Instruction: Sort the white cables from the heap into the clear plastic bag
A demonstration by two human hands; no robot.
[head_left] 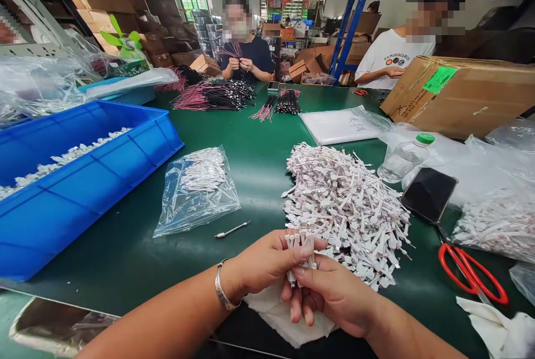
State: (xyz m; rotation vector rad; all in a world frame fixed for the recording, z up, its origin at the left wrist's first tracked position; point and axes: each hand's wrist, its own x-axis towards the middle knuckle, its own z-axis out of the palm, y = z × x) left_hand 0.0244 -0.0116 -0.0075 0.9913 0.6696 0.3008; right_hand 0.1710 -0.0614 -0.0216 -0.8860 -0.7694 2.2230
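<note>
White tagged wire pieces [301, 250] I hold as small bunch, my left hand [263, 264] and right hand [334, 297] both closed on them, near big pile [345, 214] on green counter [125, 253].

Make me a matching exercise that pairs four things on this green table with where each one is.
Things:
1. Small bundle of white tagged pieces
2. Red-handled scissors
3. Clear plastic bag of white pieces
4. Blue plastic tray

Places:
A. Right side of the green table, near its edge
B. Far left, holding loose white pieces
C. Held between the left hand and right hand
D. Left of the big white heap

Pairs: 1C, 2A, 3D, 4B
</note>
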